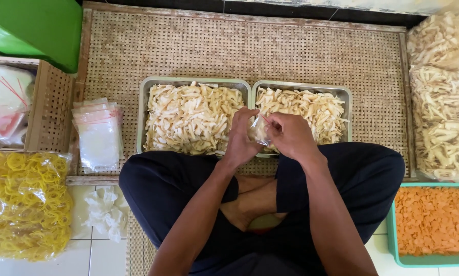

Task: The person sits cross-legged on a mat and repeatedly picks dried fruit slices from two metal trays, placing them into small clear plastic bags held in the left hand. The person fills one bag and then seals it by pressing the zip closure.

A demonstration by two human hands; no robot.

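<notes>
Both my hands meet right over the tray seam: left hand (241, 137) and right hand (289, 134) pinch a small clear bag (258, 131) between them, chips (191, 117) just beyond.

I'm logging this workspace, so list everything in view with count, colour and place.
Trays: two, metal, side by side on the mat, full of pale chips.
Mat: one, tan, woven, under the trays.
Empty bags: one stack, clear, left of the trays.
Rubber bands: one bagful, yellow, bottom left.
Chip bags: two, clear, right edge.
Tub: one, teal, orange chips, bottom right.
Stool: one, green, top left.
Small bag: one, clear, between both hands.
Left hand, right hand: holding the small bag.
</notes>
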